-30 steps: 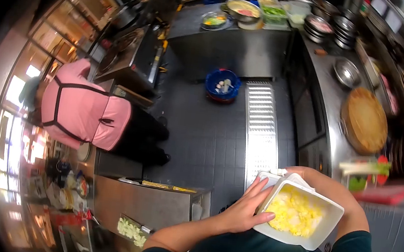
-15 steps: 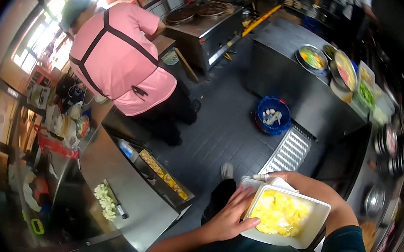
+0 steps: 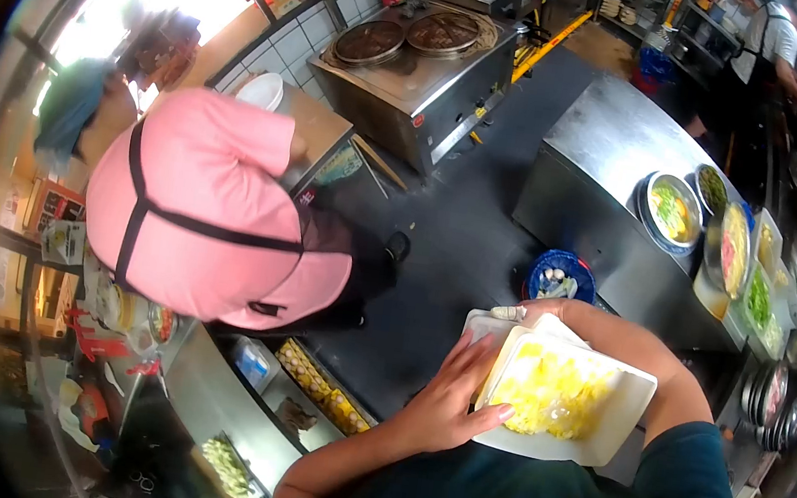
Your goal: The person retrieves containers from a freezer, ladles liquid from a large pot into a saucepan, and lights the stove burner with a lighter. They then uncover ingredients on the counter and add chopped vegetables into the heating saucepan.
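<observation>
Against my dark green shirt, I carry a white plastic container [image 3: 626, 408] tilted toward me, with yellow chopped pieces [image 3: 555, 393] inside; I cannot tell what they are. Another whitish container [image 3: 486, 325] is pressed behind it. My left hand [image 3: 449, 390] grips the near left side, thumb over the rim and fingers along the outer wall. Around the far side curls my right hand [image 3: 550, 312], one finger ending in a pale wrapping; its other fingers are mostly hidden.
A person in a pink shirt [image 3: 194, 214] stands left at a counter. Ahead, a blue basket [image 3: 559, 277] sits on the dark floor beside a steel counter [image 3: 622, 127] bearing food bowls. Chopped pale-green vegetables [image 3: 228, 465] lie on the left counter [image 3: 191, 398]. Another person [image 3: 769, 51] works far right.
My view has moved forward past the left counter, bringing the pink-shirted person and steel counter closer. Both hands keep their hold on the containers.
</observation>
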Motion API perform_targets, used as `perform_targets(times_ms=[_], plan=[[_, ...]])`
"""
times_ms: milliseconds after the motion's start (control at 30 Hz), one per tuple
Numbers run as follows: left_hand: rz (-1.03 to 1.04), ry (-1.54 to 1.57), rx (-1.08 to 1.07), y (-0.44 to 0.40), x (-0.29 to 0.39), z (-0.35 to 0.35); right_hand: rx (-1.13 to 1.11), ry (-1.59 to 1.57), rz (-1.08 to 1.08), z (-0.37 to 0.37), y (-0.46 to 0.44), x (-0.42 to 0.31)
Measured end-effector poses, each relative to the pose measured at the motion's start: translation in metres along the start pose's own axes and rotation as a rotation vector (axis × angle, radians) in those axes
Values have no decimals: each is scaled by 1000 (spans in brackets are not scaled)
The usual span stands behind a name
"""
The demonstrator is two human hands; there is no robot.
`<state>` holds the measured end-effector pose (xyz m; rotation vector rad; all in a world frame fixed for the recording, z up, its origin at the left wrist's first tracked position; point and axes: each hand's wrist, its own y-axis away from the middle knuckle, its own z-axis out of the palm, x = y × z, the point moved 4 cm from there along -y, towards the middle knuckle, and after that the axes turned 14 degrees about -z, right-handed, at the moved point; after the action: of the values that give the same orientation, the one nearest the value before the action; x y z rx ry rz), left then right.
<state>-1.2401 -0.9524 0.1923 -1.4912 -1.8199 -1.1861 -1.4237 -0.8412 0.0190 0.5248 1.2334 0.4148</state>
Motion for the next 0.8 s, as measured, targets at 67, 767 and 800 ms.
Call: perform_targets(times_ms=[67,767,800], plan=[[-24,25,19,-44,-6,-25,-28,17,-1,-41,-26,-25],[-147,43,234,-428,16,-283,-314,244,105,-389,-207,-293],[-123,21,228,-447,12,-297,-319,244,113,-401,-217,-302]])
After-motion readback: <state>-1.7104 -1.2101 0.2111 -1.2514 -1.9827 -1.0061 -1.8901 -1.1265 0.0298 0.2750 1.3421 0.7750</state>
